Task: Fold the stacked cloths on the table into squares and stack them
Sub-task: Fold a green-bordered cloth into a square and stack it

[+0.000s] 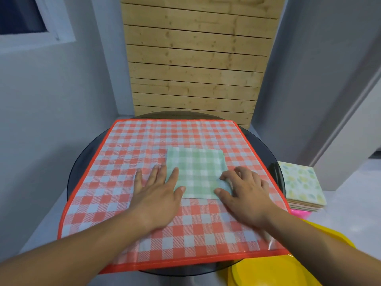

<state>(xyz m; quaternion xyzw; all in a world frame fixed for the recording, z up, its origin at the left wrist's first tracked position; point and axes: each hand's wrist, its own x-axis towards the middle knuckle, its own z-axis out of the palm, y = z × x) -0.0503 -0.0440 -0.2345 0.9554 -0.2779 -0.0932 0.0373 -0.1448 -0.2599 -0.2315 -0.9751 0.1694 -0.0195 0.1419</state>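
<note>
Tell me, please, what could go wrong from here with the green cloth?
The right hand seems to pinch a corner of the green cloth, so the fold may open or skew. The left hand presses partly on the red checked cloth, which could drag and wrinkle.

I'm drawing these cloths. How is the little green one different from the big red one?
The green cloth is small and folded into a square; the red cloth is big and spread open. The green cloth lies on top; the red cloth lies beneath, on the round table. The red cloth has a red border; the green cloth shows none. Both are checked.
</note>
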